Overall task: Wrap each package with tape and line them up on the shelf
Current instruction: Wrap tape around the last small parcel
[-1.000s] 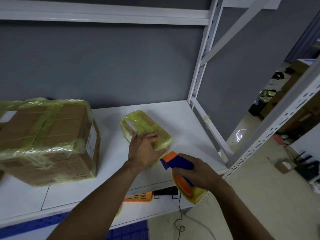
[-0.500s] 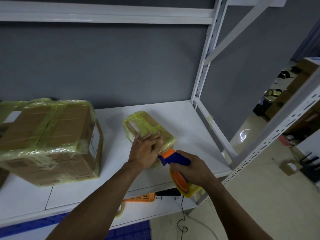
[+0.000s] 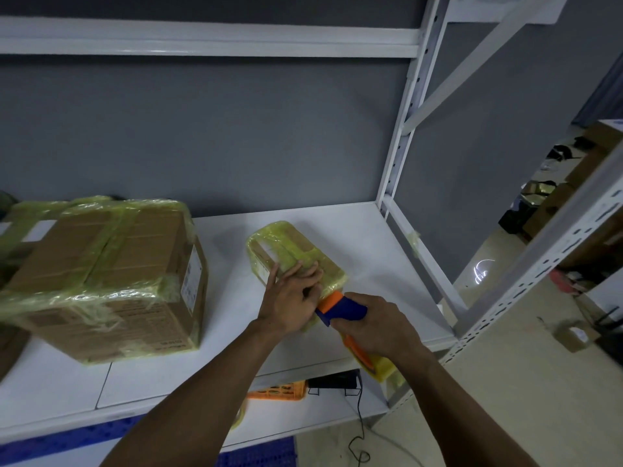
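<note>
Big taped box (image 3: 101, 278) sits well left of left hand (image 3: 293, 298), looks done already. That hand lies flat on small package (image 3: 296, 251), fingers straight, pressing it onto shelf (image 3: 371, 237), gripping nothing. Tape dispenser (image 3: 340, 306) nose just right of those fingers, at package's near end. Right hand (image 3: 381, 326) curled tight round its handle. Tip imo: pin package hard, pull tape low and taut, mind fingers by dispenser nose.

We are seeing a grey wall (image 3: 202, 129) filling the upper frame; at lower centre an orange basket (image 3: 278, 392) is lying just beside a black device (image 3: 333, 379) whose cable (image 3: 359, 433) is trailing toward the bottom edge. At right a small brown box (image 3: 573, 337) is sitting on the floor (image 3: 505, 399), and a blue mat (image 3: 67, 443) is showing at bottom left.
</note>
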### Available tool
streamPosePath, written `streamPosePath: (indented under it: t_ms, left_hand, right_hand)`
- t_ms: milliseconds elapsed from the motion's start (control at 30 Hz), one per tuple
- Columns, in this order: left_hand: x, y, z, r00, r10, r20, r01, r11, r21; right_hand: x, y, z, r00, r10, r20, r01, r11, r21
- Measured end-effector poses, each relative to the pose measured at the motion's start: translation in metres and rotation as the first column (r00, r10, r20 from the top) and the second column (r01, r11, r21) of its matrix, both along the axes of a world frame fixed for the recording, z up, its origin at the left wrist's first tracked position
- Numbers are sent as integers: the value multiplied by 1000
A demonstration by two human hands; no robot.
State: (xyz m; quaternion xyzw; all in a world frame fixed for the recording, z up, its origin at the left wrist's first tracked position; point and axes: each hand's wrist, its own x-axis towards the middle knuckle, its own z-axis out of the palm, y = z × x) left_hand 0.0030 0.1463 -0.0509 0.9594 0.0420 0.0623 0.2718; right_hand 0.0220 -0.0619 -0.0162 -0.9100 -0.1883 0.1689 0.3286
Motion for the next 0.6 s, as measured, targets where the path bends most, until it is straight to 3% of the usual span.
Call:
streamPosePath:
  t_ms: [367,500,600]
  left_hand:
    - [-8,1,8,1000,20,-24,-19,999,48]
    - [-10,-5,11,995,80,-60,-68,982,173]
    - [-16,-2,9,996,83,-25,-79,988,133]
  right_hand:
    - [-5,0,-2,994,37,103,-28,996,-87]
    - [-4,-4,-8,999,19,-38,-20,1000,-21]
    - [-12,-14,-20,997,-23,-77,25,999,24]
